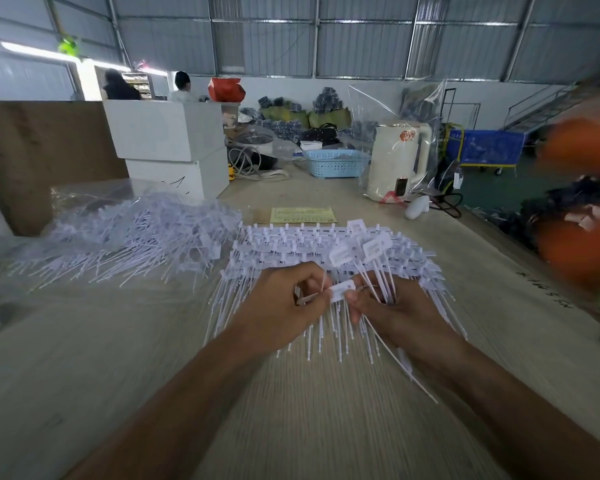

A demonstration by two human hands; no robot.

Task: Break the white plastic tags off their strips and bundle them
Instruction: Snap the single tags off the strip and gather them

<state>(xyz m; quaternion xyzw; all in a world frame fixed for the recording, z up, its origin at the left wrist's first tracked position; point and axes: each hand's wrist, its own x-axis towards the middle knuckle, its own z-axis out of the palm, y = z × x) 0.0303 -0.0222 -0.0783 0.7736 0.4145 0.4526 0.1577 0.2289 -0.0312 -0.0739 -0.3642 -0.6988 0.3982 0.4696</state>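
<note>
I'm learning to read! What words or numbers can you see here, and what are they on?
None can be read for sure.
Yellow paper slip: printed lines, too small.
Table, right edge: black handwriting, too blurred.
White kettle: red sticker, blurred.
White foam box: black scribble, not letters.
White plastic tags: no readable print.

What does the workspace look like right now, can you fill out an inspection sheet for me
Surface: wooden table.
Job's things: tag strips stacked mid-table; loose tag pile to the left.
Clutter: yellow slip, blue basket, white kettle in clear wrap, white boxes.
Hands: left hand pinches a tag; right hand holds several.
Cables: grey cord by boxes.
Surroundings: warehouse, two people far back.
</note>
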